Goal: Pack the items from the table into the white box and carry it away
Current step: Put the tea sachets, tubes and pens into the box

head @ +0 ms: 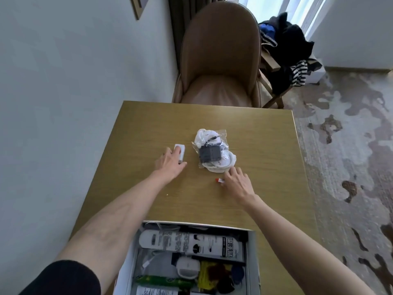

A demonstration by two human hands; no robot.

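Observation:
The white box stands open at the table's near edge, holding several packed items. Farther out on the wooden table lie a small white device, a clear plastic bag with white cables and a dark adapter, and a tiny red-capped item. My left hand lies on the white device with its fingers spread over it, not closed around it. My right hand is flat and open, fingertips at the bag's near edge, thumb beside the red-capped item.
A brown leather chair stands against the table's far edge. A wall runs along the left. At the right rear a wooden rack carries dark and striped clothes. Patterned carpet lies to the right.

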